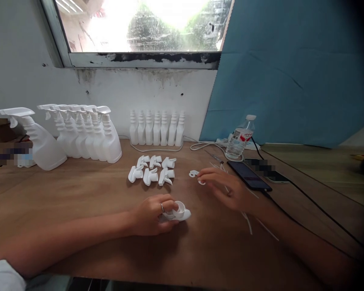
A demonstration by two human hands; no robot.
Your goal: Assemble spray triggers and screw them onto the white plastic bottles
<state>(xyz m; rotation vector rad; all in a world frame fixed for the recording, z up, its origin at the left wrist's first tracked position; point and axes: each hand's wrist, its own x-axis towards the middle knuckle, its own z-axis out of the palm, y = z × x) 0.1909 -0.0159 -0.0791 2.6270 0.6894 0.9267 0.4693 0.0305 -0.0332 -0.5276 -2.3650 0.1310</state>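
Observation:
My left hand point(157, 214), with a ring on one finger, holds a white spray head point(184, 213) just above the front of the table, its round collar facing up. To the right, my right hand point(226, 188) reaches over the table, its fingertips at some small white discs point(193, 173). Whether the fingertips grip one of them is too small to tell. Behind my left hand, several white spray heads point(151, 176) lie in two rows. Thin white tubes point(248, 223) lie partly under my right hand and forearm.
White spray bottles with heads point(45, 145) stand at the back left. Several headless white bottles point(157, 129) line the wall. At the right are a clear water bottle point(236, 141), a dark phone point(249, 176), a second phone point(276, 176) and cables.

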